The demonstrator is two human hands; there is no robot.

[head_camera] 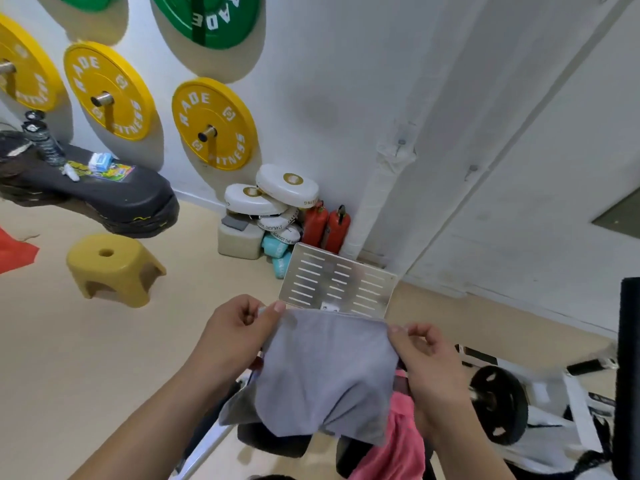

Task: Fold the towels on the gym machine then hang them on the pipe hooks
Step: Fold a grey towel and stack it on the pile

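A grey towel (325,372) hangs spread between my two hands in the lower middle of the head view. My left hand (239,327) pinches its upper left corner between thumb and fingers. My right hand (422,355) pinches the upper right corner. The towel's lower edge droops loose over a pink towel (398,441), which lies on the white gym machine (554,393) below. A white pipe (388,174) runs down the wall behind; its hooks are not plain to see.
A perforated metal footplate (339,278) stands just behind the grey towel. A black weight plate (498,403) sits on the machine at right. A yellow stool (110,268), stacked white pads (273,195) and red extinguishers (325,226) stand by the wall with yellow plates (214,123).
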